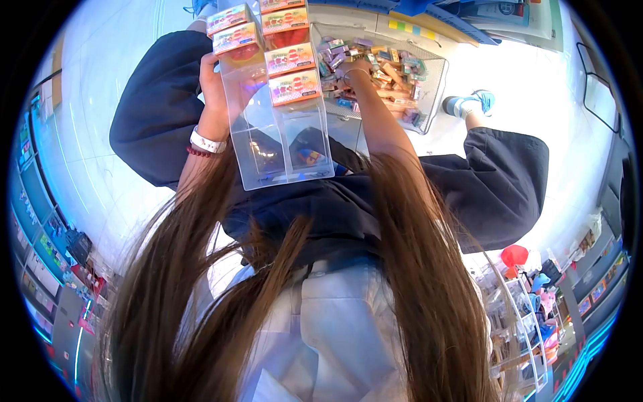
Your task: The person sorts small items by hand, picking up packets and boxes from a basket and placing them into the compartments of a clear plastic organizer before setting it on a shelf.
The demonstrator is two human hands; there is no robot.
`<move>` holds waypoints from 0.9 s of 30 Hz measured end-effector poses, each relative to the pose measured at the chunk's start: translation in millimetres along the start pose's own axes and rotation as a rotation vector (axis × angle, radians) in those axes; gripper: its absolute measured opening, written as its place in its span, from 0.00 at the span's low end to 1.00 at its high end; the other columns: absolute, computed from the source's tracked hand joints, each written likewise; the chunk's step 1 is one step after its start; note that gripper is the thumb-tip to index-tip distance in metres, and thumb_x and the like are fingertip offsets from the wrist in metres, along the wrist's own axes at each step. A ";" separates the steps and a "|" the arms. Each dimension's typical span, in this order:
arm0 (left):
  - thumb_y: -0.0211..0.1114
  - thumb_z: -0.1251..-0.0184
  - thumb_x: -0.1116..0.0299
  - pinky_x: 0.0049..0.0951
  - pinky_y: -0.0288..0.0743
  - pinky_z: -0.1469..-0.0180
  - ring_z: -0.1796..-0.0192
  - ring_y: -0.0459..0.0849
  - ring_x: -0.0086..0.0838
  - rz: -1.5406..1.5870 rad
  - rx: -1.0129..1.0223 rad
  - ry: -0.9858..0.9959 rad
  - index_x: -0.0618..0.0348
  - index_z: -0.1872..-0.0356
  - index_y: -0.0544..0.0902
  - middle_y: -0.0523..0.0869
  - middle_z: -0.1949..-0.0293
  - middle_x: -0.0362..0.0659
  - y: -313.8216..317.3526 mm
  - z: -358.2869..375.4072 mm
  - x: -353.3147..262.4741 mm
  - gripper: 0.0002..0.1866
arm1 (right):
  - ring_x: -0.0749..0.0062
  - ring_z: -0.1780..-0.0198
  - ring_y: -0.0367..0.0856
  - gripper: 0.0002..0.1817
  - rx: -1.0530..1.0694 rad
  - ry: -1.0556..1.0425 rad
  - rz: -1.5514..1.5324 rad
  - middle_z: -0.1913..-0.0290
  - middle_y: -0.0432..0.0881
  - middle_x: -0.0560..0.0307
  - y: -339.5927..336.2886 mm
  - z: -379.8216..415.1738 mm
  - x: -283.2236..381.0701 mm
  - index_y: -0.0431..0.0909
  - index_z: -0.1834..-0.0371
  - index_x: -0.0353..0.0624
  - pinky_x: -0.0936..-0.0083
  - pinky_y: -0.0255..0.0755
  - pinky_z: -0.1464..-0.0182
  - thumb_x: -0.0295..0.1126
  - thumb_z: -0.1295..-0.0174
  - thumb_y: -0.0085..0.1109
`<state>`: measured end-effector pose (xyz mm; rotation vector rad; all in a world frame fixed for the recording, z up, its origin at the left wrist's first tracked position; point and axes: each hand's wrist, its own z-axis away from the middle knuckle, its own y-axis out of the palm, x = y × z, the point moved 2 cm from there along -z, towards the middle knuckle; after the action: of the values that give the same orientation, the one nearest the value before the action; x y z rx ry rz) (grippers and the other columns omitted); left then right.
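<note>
My left hand (218, 84) grips the side of a clear plastic display rack (284, 144) with several compartments and colourful label cards on their fronts. The rack rests over my lap, tilted away from me. A few small items lie at the bottom of its compartments. My right hand (355, 70) reaches into a wire mesh basket (432, 90) full of small colourful boxes and rests on them; whether its fingers hold one is hidden. A white watch and a red bead bracelet sit on my left wrist.
Long brown hair hangs down the middle of the view. I squat on a pale tiled floor, a blue shoe (469, 104) to the right. Store shelves with goods line the left edge, and a spinning rack (519, 315) stands at the lower right.
</note>
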<state>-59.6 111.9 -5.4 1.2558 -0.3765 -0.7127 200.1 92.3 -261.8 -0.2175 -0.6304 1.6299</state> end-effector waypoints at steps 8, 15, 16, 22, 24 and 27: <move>0.45 0.41 0.47 0.41 0.67 0.44 0.44 0.73 0.41 -0.152 -0.137 0.042 0.60 0.42 0.67 0.72 0.42 0.48 1.7 0.0 1.2 0.31 | 0.55 0.54 0.79 0.29 -0.129 -0.363 0.308 0.60 0.81 0.39 3.2 26.2 11.0 0.80 0.65 0.34 0.67 0.73 0.51 0.54 0.54 0.62; 0.44 0.41 0.48 0.42 0.66 0.43 0.43 0.72 0.40 -0.005 0.020 0.015 0.60 0.42 0.67 0.71 0.42 0.48 2.8 -1.8 0.2 0.31 | 0.52 0.67 0.82 0.24 -0.453 -0.568 0.177 0.71 0.82 0.42 16.9 59.2 -4.8 0.81 0.76 0.36 0.65 0.76 0.61 0.50 0.62 0.68; 0.44 0.41 0.49 0.42 0.66 0.43 0.43 0.71 0.40 0.001 0.034 0.021 0.60 0.42 0.66 0.71 0.42 0.48 3.8 -2.2 0.3 0.31 | 0.50 0.68 0.82 0.24 -0.405 -0.523 0.091 0.71 0.82 0.41 10.7 65.0 -5.7 0.81 0.77 0.36 0.65 0.76 0.62 0.50 0.63 0.68; 0.45 0.42 0.48 0.41 0.66 0.43 0.43 0.71 0.40 0.084 0.102 0.013 0.59 0.42 0.66 0.71 0.42 0.48 13.5 -1.0 3.0 0.32 | 0.80 0.79 0.72 0.05 0.340 -0.179 -0.788 0.78 0.75 0.65 -63.4 79.2 -36.0 0.77 0.71 0.38 0.82 0.64 0.79 0.26 0.48 0.64; 0.45 0.42 0.47 0.40 0.65 0.43 0.42 0.71 0.40 -0.159 -0.147 0.110 0.59 0.42 0.66 0.71 0.42 0.48 27.0 -1.2 8.3 0.32 | 0.82 0.77 0.69 0.08 0.798 -0.117 -1.001 0.77 0.72 0.66 -78.2 76.4 -51.9 0.74 0.66 0.41 0.84 0.61 0.76 0.26 0.47 0.63; 0.45 0.42 0.47 0.39 0.65 0.42 0.42 0.71 0.39 -0.172 -0.099 0.084 0.58 0.41 0.66 0.71 0.42 0.47 10.6 -2.7 1.0 0.32 | 0.81 0.74 0.68 0.12 0.882 -0.143 -1.134 0.76 0.71 0.65 -96.4 91.4 -58.9 0.72 0.58 0.41 0.83 0.60 0.71 0.26 0.45 0.60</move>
<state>-54.2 114.7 3.8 1.2292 -0.1636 -0.8117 248.2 14.3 -149.0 0.7860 -0.0217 0.6752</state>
